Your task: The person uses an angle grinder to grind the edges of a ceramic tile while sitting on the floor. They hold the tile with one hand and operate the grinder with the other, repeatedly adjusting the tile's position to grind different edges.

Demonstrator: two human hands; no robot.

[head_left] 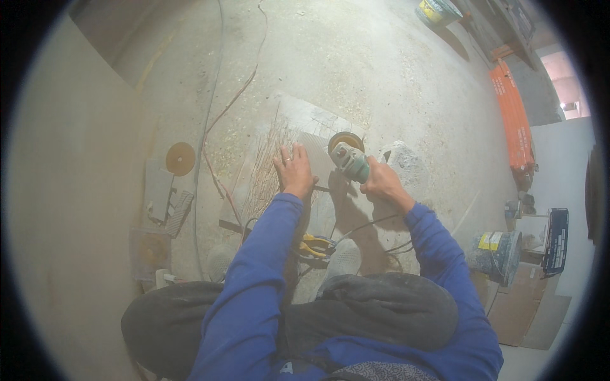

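Observation:
My right hand is wrapped round the body of an angle grinder, grey at its head and green toward the grip. Its round brown disc meets or hovers over the edge of a grey piece with a ribbed surface, perhaps a tile; contact cannot be made out. On that piece my left hand lies flat, fingers a little apart, with a ring on one finger. Beneath is a pale slab marked with many reddish lines. Whitish dust is heaped right of the grinder.
Yellow-handled pliers and a black cable lie near my shoes. A red cable runs along the floor. At left are a loose round disc and tile offcuts. Rightward stand a bucket and orange packages.

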